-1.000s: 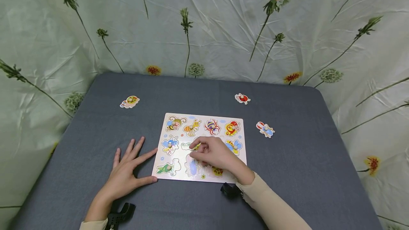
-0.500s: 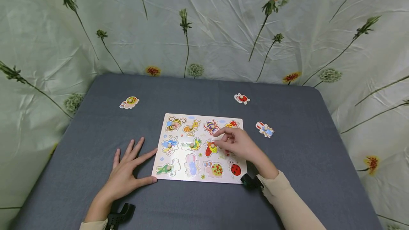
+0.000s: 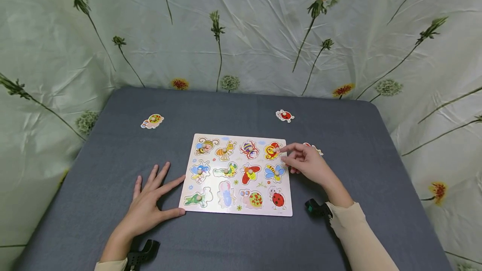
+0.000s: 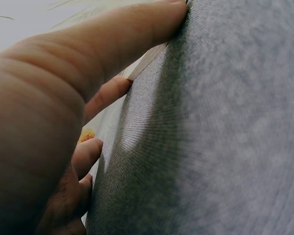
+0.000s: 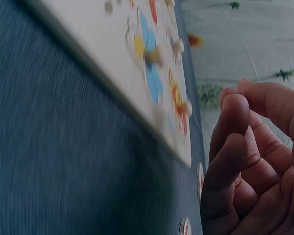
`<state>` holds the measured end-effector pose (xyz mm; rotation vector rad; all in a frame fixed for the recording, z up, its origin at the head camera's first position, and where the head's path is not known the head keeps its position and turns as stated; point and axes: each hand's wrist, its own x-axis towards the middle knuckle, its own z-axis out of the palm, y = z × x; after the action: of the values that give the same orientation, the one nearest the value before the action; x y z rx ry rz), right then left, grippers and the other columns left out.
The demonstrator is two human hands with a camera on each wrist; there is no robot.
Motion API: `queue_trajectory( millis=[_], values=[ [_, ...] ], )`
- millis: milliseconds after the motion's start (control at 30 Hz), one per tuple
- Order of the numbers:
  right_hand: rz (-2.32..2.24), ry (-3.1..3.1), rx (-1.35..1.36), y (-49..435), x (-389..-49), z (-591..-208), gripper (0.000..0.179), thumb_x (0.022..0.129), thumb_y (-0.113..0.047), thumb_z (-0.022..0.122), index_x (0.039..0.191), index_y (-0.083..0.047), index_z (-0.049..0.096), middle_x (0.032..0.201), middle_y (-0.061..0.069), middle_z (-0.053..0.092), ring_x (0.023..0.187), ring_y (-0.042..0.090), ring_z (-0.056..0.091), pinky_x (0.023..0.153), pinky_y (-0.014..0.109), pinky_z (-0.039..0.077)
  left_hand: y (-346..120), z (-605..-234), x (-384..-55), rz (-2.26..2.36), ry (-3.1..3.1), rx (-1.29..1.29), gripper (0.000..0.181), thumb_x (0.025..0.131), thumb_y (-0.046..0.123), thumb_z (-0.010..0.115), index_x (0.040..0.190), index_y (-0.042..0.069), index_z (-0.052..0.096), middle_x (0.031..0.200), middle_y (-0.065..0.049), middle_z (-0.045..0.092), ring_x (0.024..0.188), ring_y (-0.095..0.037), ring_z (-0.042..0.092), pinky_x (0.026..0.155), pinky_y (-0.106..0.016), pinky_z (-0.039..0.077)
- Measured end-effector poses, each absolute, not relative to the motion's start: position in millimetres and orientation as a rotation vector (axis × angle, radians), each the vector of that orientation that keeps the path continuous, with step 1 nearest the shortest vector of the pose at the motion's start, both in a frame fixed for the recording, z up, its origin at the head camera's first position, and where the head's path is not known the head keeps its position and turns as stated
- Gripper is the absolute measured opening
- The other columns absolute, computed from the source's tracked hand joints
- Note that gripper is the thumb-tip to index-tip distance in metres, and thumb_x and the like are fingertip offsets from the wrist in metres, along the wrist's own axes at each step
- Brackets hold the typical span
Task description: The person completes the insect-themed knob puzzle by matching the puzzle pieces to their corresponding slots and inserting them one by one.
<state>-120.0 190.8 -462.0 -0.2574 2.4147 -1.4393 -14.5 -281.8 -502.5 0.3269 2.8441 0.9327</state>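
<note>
A pale wooden peg puzzle board (image 3: 263, 212) with several knobbed insect pieces lies on the table. Three bottom-row recesses, printed with a blue bug (image 3: 226, 195), a snail (image 3: 253, 200) and a ladybug (image 3: 278, 200), hold no piece. My left hand (image 3: 148, 204) is spread flat, its thumb and index fingertips touching the board's left edge. Past the board's right edge hovers my right hand (image 3: 310, 164), fingers loosely bent and holding nothing. It partly hides a blue-and-red insect piece (image 3: 319, 152). In the right wrist view, thumb and fingertips surround only air.
A ladybug piece (image 3: 285, 116) lies behind the board, and a snail piece (image 3: 152, 121) sits at the back left. The grey cloth-covered table (image 3: 226, 246) meets a flower-print curtain (image 3: 256, 53) at its back edge. Black straps with cameras are on both wrists.
My right hand has moved right from the middle of the board, past the caterpillar and butterfly pieces, to beyond its right edge. The left hand and the board have stayed put.
</note>
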Motion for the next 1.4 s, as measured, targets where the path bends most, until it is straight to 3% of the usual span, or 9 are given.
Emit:
queue_trajectory(
  millis=[367,633,967,1400],
  values=[
    [-1.420,2.503,-0.127,233,-125,-465,0.034,0.103,-0.016,0.074,0.130,0.002,0.069,0.087,0.017,0.074,0.062,0.012,0.065,0.060,0.027,0.056,-282,-502,-15,0.919,2.842,0.316,0.091,0.078,0.064,0.089,0.158,0.038,0.055,0.182,-0.008,0.015,0.169,-0.042,0.001,0.127,-0.074,-0.013],
    [-1.438,2.509,-0.050,257,-125,-469,0.038,0.105,-0.019,0.072,0.137,0.001,0.068,0.079,0.001,0.074,0.060,0.009,0.062,0.059,0.026,0.055,-281,-503,-15,0.919,2.847,0.314,0.091,0.077,0.063,0.089,0.158,0.037,0.056,0.182,-0.009,0.016,0.169,-0.042,0.002,0.127,-0.074,-0.013],
    [-1.418,2.513,-0.010,273,-127,-473,0.041,0.105,-0.020,0.071,0.138,0.004,0.067,0.077,-0.009,0.074,0.058,0.004,0.060,0.056,0.025,0.053,-280,-503,-15,0.919,2.845,0.308,0.091,0.077,0.063,0.090,0.158,0.037,0.056,0.182,-0.010,0.017,0.169,-0.044,0.002,0.126,-0.076,-0.012],
    [-1.366,2.521,-0.006,281,-132,-479,0.037,0.107,-0.022,0.069,0.135,0.002,0.071,0.073,-0.008,0.069,0.055,0.008,0.058,0.054,0.027,0.052,-280,-503,-14,0.922,2.846,0.307,0.091,0.077,0.062,0.090,0.158,0.037,0.056,0.182,-0.009,0.017,0.169,-0.043,0.002,0.126,-0.075,-0.012]
  ],
)
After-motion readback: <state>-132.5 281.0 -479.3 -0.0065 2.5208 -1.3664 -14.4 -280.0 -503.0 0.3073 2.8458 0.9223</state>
